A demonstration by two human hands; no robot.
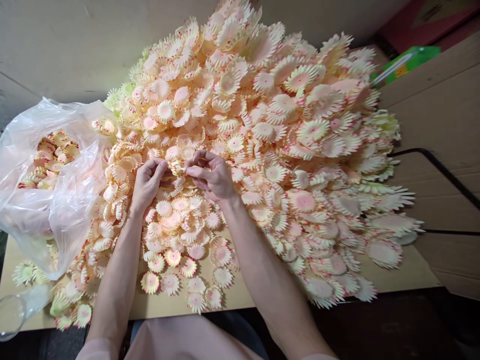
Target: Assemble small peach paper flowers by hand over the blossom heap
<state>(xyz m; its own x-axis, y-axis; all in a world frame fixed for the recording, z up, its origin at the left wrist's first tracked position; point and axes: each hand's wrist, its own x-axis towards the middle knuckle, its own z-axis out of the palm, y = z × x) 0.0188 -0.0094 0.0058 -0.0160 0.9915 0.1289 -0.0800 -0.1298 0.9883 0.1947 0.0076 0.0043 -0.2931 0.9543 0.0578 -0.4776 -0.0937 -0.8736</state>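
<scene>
A big heap of cream and pink artificial flower heads [270, 130] covers the table [232, 295]. My left hand [147, 181] and my right hand [210, 174] meet over the near left side of the heap. Both are closed in a pinch around a small flower piece [176, 167] held between them. The piece is mostly hidden by my fingers. More loose flower heads [180, 250] lie spread flat on the table just below my wrists.
A clear plastic bag [48, 200] holding more flower heads sits at the left. A clear cup [13, 312] stands at the table's near left corner. Cardboard [442, 115], a black metal bar [446, 175] and a green box [407, 62] are at the right.
</scene>
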